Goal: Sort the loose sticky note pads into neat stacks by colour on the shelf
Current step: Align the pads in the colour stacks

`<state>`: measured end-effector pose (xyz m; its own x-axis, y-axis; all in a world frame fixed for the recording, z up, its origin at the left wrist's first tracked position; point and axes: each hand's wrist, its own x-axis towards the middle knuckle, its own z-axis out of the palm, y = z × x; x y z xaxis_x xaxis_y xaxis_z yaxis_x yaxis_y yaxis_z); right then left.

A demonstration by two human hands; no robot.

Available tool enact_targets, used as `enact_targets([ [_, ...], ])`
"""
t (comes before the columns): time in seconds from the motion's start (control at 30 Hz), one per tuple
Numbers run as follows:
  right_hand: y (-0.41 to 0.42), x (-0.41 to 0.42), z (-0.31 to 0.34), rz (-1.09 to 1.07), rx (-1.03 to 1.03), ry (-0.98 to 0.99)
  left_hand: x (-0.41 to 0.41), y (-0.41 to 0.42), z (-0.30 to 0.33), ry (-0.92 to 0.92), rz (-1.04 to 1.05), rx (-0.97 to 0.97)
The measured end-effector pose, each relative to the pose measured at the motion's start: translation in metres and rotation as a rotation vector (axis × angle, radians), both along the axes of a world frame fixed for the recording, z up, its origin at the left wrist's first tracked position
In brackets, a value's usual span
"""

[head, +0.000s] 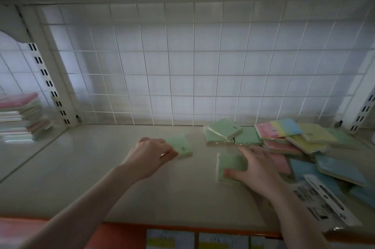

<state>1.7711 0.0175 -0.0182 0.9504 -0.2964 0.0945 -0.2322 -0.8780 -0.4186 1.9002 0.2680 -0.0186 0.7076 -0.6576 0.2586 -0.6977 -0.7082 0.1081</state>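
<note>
A pale, glossy shelf board runs under a white wire-grid back panel in dim light. The left hand curls its fingers round the near edge of a square light-green sticky note pad lying alone on the bare middle of the shelf. The right hand rests spread on a second green square pad, thumb pressing its near corner; motion blur hides whether the fingers grip it. Just behind, three more green wrapped pads lie loosely overlapped. To their right sprawls an unsorted heap of pink, yellow and blue pads, several tilted on one another, with a clear printed wrapper at the front. Sorting looks barely begun: green is only being gathered, and no neat stack stands yet. A mixed pile of pads sits past the left upright.
</note>
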Motion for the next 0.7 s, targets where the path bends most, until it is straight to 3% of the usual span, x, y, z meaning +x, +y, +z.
enact_targets([
  [0.17,0.002,-0.009,-0.005,0.041,-0.050,0.050,0.002,-0.017,0.000,0.091,0.133,-0.112],
  [0.3,0.003,-0.009,-0.001,0.024,0.017,0.009,0.006,-0.027,-0.004,0.270,0.267,-0.102],
  [0.5,0.002,-0.007,0.003,0.047,0.069,-0.148,0.012,-0.026,-0.004,0.302,0.429,-0.127],
  [0.7,0.001,-0.008,0.001,0.170,0.211,-0.313,0.006,-0.018,0.000,0.381,0.436,-0.480],
])
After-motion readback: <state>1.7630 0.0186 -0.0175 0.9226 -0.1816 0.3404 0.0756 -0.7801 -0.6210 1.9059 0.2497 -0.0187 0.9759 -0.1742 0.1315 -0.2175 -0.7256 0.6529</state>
